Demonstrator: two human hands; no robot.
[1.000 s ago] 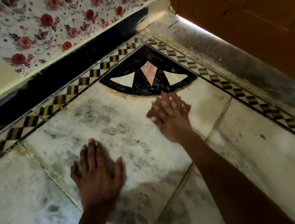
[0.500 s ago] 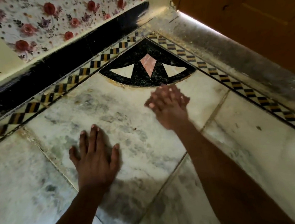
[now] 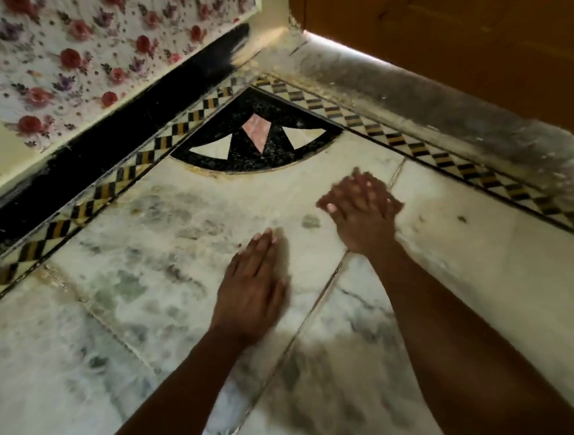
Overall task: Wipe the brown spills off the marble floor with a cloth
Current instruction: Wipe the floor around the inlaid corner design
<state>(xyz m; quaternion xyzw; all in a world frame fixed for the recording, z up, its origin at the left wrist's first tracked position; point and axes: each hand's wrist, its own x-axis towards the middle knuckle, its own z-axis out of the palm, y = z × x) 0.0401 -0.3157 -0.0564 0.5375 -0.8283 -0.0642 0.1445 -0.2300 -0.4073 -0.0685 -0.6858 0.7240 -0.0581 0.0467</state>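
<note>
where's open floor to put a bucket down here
Bare marble lies left of the left hand, up to the checkered border, and right of the right hand. Between the hands it is tight.

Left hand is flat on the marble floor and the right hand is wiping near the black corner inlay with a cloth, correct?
Not quite: the head view shows no cloth. The right hand is bare on the marble floor near the black corner inlay; the left hand lies flat.

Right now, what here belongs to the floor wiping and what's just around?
Job: left hand flat on the marble floor; right hand, blurred; no cloth visible.
Around: fan inlay, checkered border, floral wall, wooden door.
</note>
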